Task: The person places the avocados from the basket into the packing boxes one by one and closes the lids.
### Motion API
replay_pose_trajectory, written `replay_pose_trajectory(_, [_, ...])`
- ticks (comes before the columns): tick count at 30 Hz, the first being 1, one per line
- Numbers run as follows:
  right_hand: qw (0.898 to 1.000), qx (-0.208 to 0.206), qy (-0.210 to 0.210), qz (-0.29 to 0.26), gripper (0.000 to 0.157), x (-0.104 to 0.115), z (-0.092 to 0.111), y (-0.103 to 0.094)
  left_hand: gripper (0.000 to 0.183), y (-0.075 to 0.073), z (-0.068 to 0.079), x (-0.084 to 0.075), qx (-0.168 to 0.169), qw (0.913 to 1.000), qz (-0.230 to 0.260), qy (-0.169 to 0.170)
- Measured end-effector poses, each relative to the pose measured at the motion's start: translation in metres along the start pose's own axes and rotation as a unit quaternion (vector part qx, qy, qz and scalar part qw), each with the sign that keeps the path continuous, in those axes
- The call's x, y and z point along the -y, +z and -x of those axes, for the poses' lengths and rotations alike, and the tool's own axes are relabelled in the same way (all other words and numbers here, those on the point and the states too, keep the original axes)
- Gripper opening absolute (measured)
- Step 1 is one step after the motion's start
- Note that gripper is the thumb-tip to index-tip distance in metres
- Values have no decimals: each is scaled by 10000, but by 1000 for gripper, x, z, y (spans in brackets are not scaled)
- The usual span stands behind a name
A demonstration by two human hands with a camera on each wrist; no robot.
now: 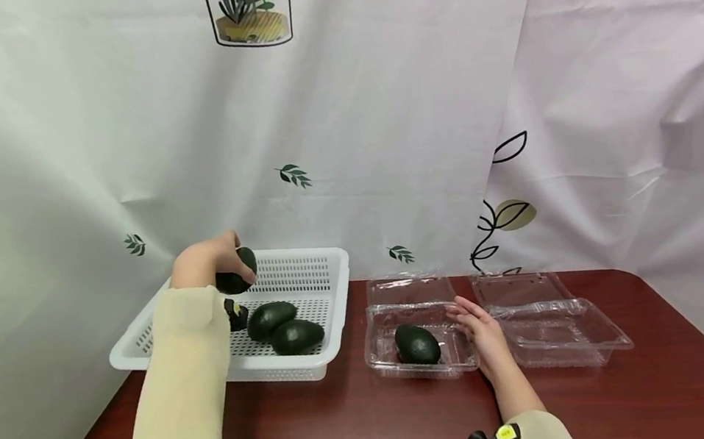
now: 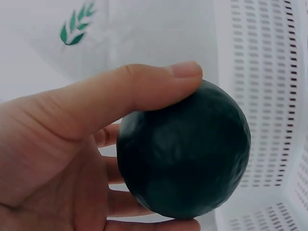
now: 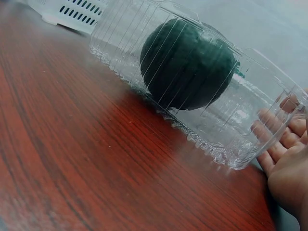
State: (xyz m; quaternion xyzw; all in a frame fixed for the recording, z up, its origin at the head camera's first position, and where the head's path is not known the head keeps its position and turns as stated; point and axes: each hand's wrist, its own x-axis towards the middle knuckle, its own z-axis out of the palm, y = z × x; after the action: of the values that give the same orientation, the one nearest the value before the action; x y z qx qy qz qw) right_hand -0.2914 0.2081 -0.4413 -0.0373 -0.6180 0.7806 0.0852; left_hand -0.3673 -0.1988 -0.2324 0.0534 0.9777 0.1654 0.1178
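My left hand (image 1: 213,260) grips a dark green avocado (image 2: 185,151) over the left part of a white slotted basket (image 1: 333,326). In the left wrist view the thumb lies across the top of the fruit and the fingers curl beneath. Two more avocados (image 1: 297,336) rest side by side inside the basket. Another avocado (image 1: 417,344) lies in a clear plastic clamshell box (image 1: 383,356), whose lid is folded back. Against the right wall of that box my right hand (image 1: 484,335) rests with its fingers extended; the right wrist view shows the fingers (image 3: 276,151) through the plastic.
A second clear clamshell box (image 1: 554,334) stands open to the right of the right hand. The boxes and basket are on a dark red-brown wooden table (image 1: 380,431). A white printed cloth (image 1: 381,134) hangs behind the table.
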Motion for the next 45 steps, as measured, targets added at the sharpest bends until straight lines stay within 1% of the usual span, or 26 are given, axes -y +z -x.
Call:
replay_pose_trajectory(6, [9999, -35, -48, -133, 45, -1, -2, -1, 77, -6, 4, -13, -84, 9999, -81, 27])
replay_pose_trajectory(9, [9999, -27, -56, -114, 45, -1, -2, -1, 77, -10, 6, -17, -144, 9998, -127, 79])
replay_pose_trajectory(13, [10000, -18, -55, -20, 45, 0, -1, -1, 77, -14, 8, -23, -262, 9992, -179, 226])
replay_pose_trajectory(19, [9999, -48, 96, -10, 44, 0, 0, -2, 79, -17, 13, -36, -377, 9983, -208, 398])
replay_pose_trajectory(22, [9999, -65, 145, -19, 44, -1, 0, -2, 79, -17, 16, -41, -444, 9978, -208, 448])
replay_pose_trajectory(30, [9999, -36, 80, -56, 45, -1, 0, -2, 73, -14, 19, -53, -640, 9959, -256, 594])
replay_pose_trajectory(34, [9999, -30, 69, -74, 45, -1, 1, -2, 75, -12, 20, -59, -684, 9953, -243, 641])
replay_pose_trajectory(39, [10000, -32, -61, -51, 45, -2, 1, -1, 77, -9, 21, -65, -786, 9939, -218, 744])
replay_pose_trajectory(42, [10000, -39, -38, -8, 44, -2, 1, -1, 77, -6, 21, -68, -876, 9924, -182, 841])
replay_pose_trajectory(45, [10000, -48, 75, -5, 45, -1, 1, -1, 75, -3, 21, -69, -977, 9906, -138, 947])
